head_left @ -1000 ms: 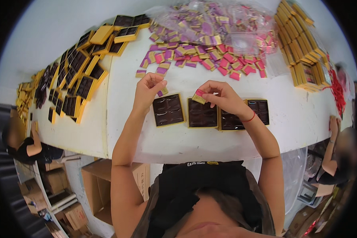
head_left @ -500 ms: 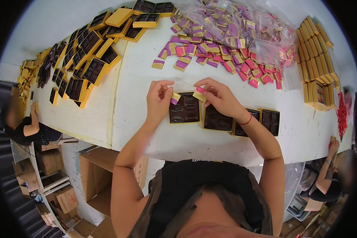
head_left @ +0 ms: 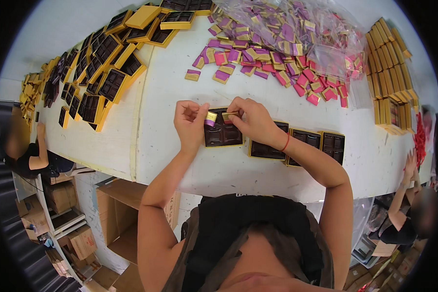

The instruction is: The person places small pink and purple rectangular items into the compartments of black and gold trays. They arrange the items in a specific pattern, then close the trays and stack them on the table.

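In the head view, the left hand point(head_left: 191, 124) sits just above the middle of the picture, its fingers curled and pinched shut on a small purple-and-gold wrapped square sweet point(head_left: 210, 118). The right hand point(head_left: 252, 119) is just at its three o'clock, fingertips nipped together on a second small gold-edged wrapped piece point(head_left: 228, 116); the two pieces are close side by side, whether touching I cannot tell. A thin red band circles the right wrist.

Both hands hover over a dark brown compartmented plastic tray set in a shallow yellow cardboard box point(head_left: 223, 136), which lies on the white worktable point(head_left: 165, 112). At three o'clock from that box runs a row of three more yellow boxes with dark trays point(head_left: 301, 143), set edge to edge.

At twelve o'clock from the hands lies a loose heap of purple, pink and gold wrapped sweets point(head_left: 272, 58), partly under a clear plastic bag point(head_left: 321, 34). At two o'clock, near the table's right edge, stand stacks of closed yellow boxes point(head_left: 392, 73). At ten o'clock, a wide spread of open yellow boxes with dark trays point(head_left: 102, 68) covers the table's left part.

At nine o'clock, below the table's edge, another person's arm point(head_left: 39, 151) shows; at four o'clock a second person point(head_left: 409, 209) is partly in view. Brown cardboard cartons point(head_left: 117, 219) sit under the table at seven o'clock.
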Action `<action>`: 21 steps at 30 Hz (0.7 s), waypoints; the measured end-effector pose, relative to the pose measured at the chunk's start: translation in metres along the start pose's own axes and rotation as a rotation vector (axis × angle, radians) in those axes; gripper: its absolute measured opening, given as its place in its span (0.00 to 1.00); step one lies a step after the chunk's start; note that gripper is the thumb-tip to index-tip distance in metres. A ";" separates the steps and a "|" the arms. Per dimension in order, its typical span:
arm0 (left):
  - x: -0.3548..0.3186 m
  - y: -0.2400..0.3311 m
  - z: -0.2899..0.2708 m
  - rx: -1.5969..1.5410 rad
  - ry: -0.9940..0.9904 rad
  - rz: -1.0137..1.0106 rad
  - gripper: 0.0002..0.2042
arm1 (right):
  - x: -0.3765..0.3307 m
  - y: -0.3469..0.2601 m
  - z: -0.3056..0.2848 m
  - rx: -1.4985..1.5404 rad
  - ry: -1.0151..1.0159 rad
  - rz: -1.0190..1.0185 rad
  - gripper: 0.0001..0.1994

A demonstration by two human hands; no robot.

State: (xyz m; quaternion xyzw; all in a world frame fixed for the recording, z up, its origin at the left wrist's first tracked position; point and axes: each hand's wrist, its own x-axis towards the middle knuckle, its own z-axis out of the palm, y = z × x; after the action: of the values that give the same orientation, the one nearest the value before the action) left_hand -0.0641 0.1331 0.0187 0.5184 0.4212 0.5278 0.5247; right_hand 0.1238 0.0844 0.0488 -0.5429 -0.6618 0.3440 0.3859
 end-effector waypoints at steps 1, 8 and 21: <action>0.000 -0.004 0.000 0.005 -0.002 0.008 0.11 | -0.002 -0.001 0.001 -0.112 0.011 -0.039 0.05; -0.002 -0.008 0.003 0.473 -0.002 0.365 0.10 | 0.002 -0.003 -0.008 -0.414 0.000 -0.187 0.08; -0.043 0.027 -0.032 1.084 -0.549 0.545 0.27 | -0.004 0.015 -0.008 -0.658 0.022 -0.546 0.10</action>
State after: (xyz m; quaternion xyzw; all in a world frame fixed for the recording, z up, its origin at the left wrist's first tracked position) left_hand -0.1029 0.0912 0.0375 0.9123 0.3318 0.2041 0.1259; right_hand 0.1378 0.0837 0.0386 -0.4455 -0.8516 -0.0063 0.2761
